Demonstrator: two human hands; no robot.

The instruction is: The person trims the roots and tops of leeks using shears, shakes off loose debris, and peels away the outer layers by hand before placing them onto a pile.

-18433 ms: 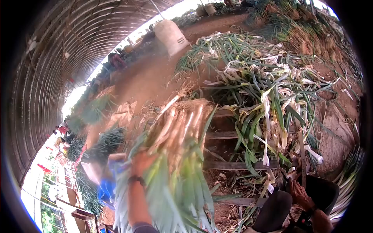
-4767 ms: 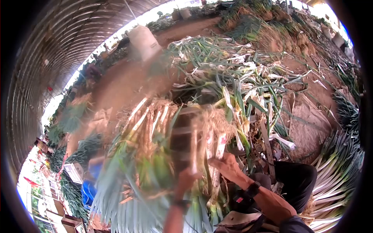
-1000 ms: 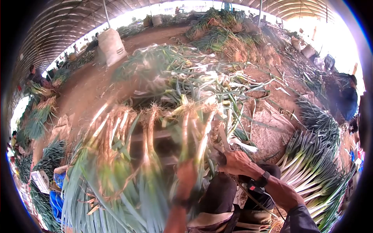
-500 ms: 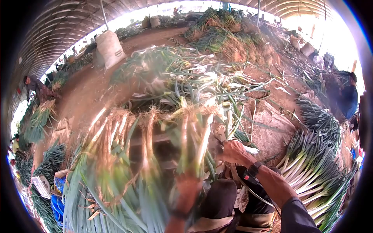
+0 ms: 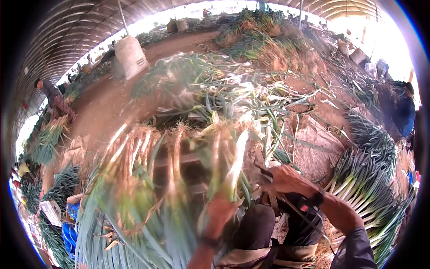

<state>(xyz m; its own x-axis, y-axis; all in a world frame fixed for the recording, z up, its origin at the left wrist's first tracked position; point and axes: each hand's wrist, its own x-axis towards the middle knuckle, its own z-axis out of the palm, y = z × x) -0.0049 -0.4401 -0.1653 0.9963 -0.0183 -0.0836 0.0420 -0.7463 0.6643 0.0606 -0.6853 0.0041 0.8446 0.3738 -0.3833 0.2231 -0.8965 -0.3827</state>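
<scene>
Beneath a curved, ribbed, pale roof, a tall white woven sack stands on reddish-brown bare earth; a slim grey metal pole rises above it. At far left is a person in dark clothing; at far right, a person in a dark blue top. Lower left, a white rectangular box sits beside crumpled bright blue plastic sheeting.

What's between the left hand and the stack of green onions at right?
Head view: the person's legs and right forearm lie between the left hand and the stack.
</scene>
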